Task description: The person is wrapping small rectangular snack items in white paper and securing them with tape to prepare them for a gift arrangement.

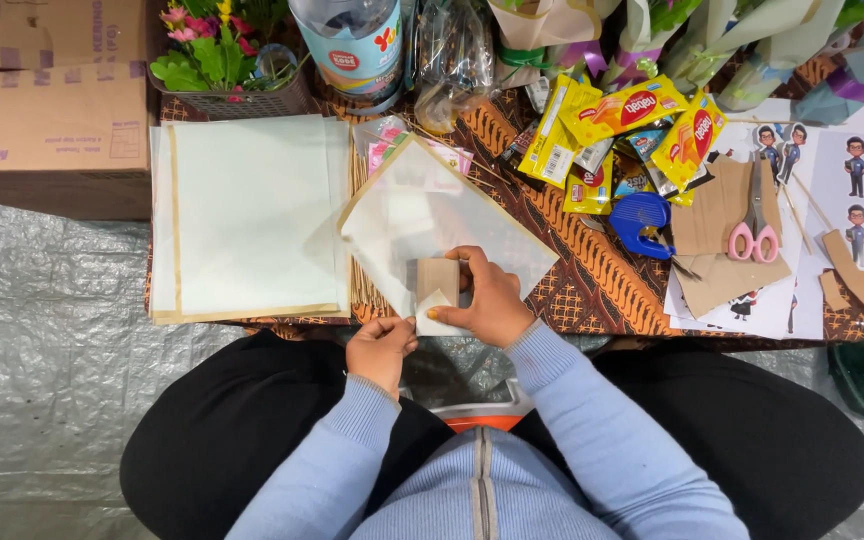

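— What's in the hands at the low table?

— A small brown card block [439, 279], standing on end, its long axis running twelve to six o'clock. The right hand [492, 300] grasps it from the three o'clock side, fingers curled over its top and right edge. It sits on a translucent wrapping sheet [422, 215] laid as a diamond, one corner pointing to twelve o'clock.

— And the left hand?

— The left hand [380, 345] is at seven o'clock from the block, thumb and forefinger pinched on the sheet's near corner [434, 300], folded up against the block's lower face.

— What lies around?

— At nine o'clock, a stack of pale sheets with tan borders [247, 215]. At two o'clock, yellow snack packets [624, 112] and a blue tape dispenser [640, 222]. At three o'clock, pink-handled scissors [756, 232] on brown card pieces [714, 205], beside printed cut-out figures [856, 165]. At eleven o'clock, a basket of flowers [220, 55]. All rests on a patterned batik cloth [592, 280].
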